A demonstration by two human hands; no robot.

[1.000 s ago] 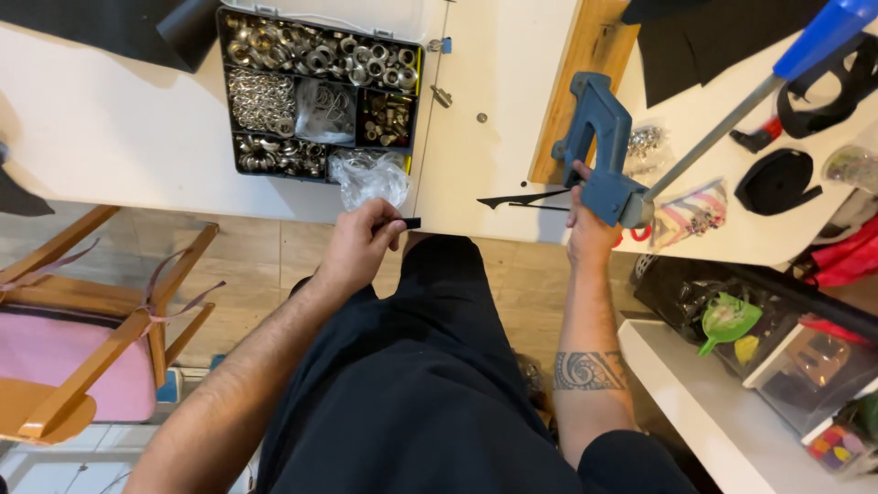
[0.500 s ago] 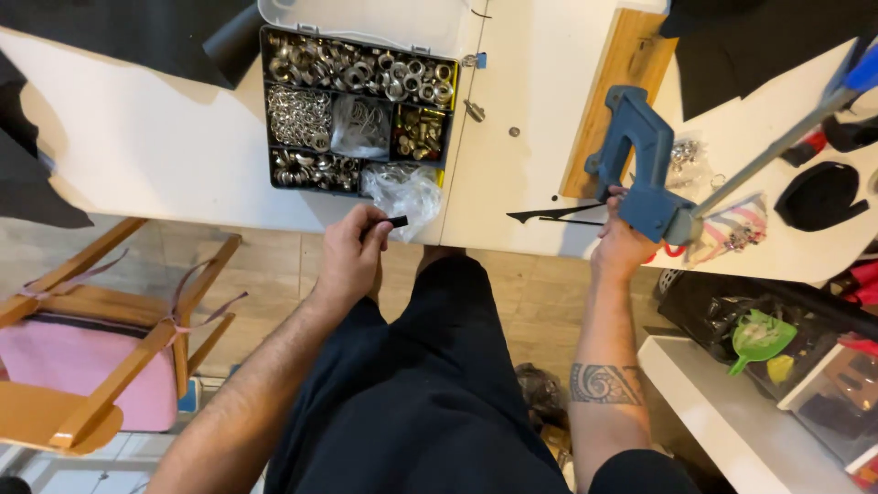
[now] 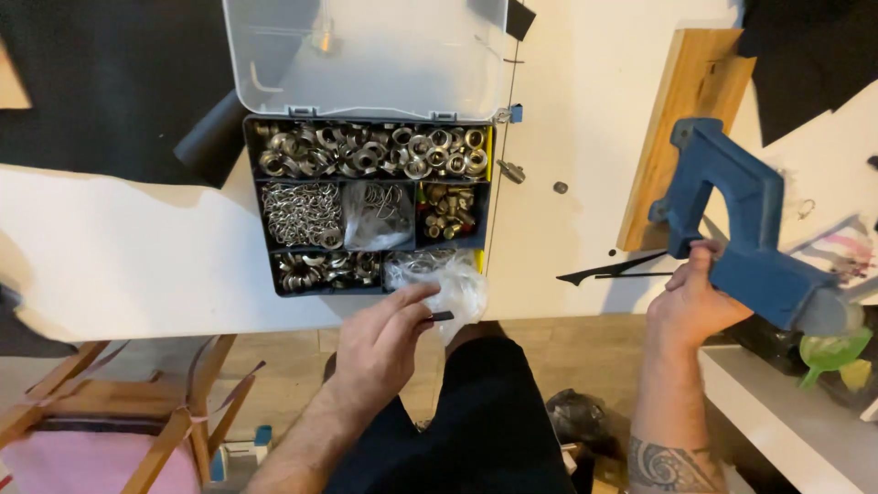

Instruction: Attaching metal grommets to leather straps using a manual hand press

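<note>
Head view: parts box (image 3: 366, 206) beside wooden board (image 3: 681, 128).

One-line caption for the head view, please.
Left hand pinches a small dark piece beside an open parts organizer; right hand grips a blue press.

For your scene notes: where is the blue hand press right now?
In the head view, the blue hand press sits at the right, gripped by the right hand, beside the wooden board on the white table.
</note>
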